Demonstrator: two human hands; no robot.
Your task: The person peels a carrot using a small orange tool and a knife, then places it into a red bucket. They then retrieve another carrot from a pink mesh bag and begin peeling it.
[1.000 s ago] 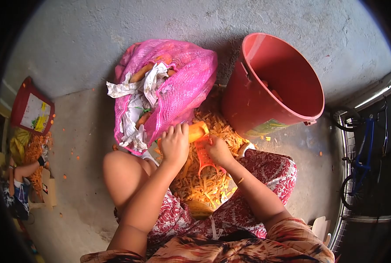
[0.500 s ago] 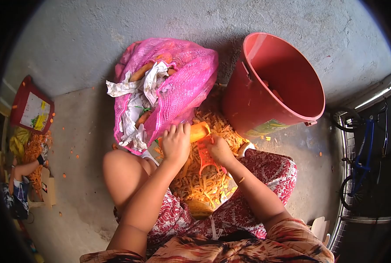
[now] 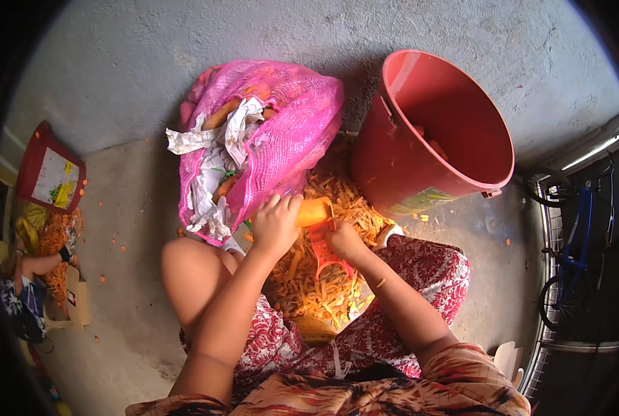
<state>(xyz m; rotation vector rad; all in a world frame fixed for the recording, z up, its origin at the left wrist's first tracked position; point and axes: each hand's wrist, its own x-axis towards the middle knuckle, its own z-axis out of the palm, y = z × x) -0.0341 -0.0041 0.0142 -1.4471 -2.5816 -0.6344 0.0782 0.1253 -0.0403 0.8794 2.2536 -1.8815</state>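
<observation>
My left hand (image 3: pixel 276 225) is closed around a thick orange carrot (image 3: pixel 314 212), whose peeled end points right. In my right hand (image 3: pixel 345 243) is an orange-red plastic peeler (image 3: pixel 328 260), its top edge close against the carrot's right end. Whether the blade touches cannot be made out. Below both hands lies a heap of orange peelings (image 3: pixel 316 291) between my legs. Just beyond my left hand stands a pink mesh sack (image 3: pixel 302 118), open at its front, with brownish-orange roots and crumpled white paper (image 3: pixel 237 135) in its mouth.
A tall red bucket (image 3: pixel 413 152) leans near the grey wall (image 3: pixel 268 35), with a few orange pieces inside. At far left, another person's leg (image 3: pixel 42 265) shows beside more peelings (image 3: pixel 56 243) and a second red bucket (image 3: pixel 49 166). A blue bicycle (image 3: pixel 577 236) stands at right.
My right hand and the peeler have shifted slightly down and left, and the peeler has turned a little. My left hand still holds the carrot almost in place.
</observation>
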